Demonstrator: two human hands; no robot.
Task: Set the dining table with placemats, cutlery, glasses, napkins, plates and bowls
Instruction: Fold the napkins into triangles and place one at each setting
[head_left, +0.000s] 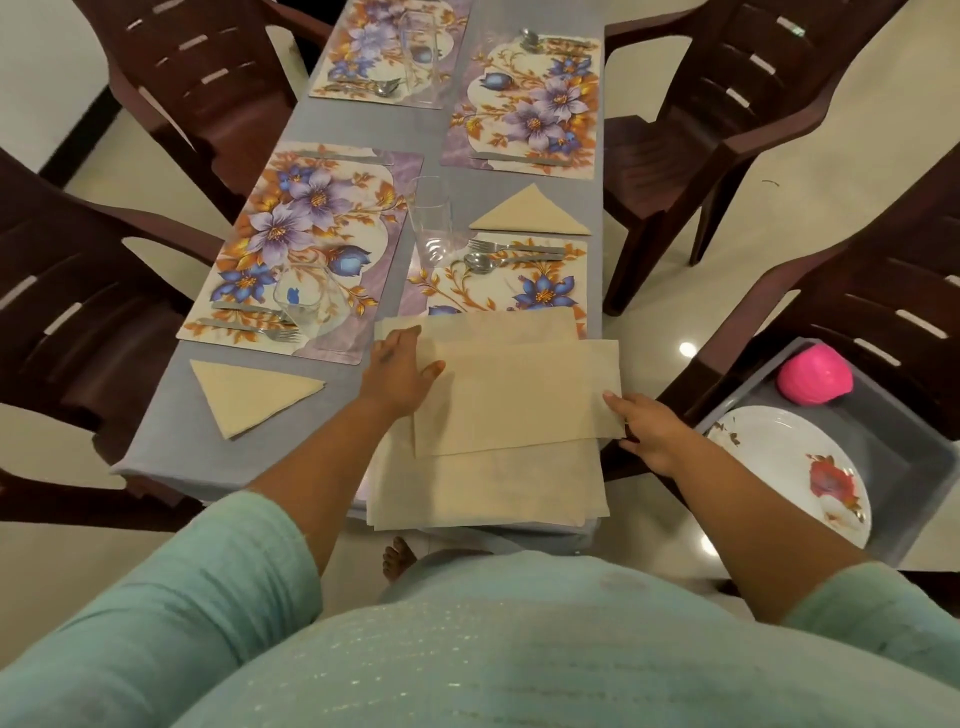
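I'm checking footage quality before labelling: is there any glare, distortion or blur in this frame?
Head view: wide-angle bending bows the dark brown plastic chairs outward at the edges; bright lamp glare spots sit on the glossy cream floor; the far clear drinking glass looks soft; the beige cloth napkins under both hands are evenly lit, fairly sharp.

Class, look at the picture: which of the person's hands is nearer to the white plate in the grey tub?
Right. The right hand holds the top napkin's near corner, just beside the white plate. The left hand rests on the napkin's far side, further away.
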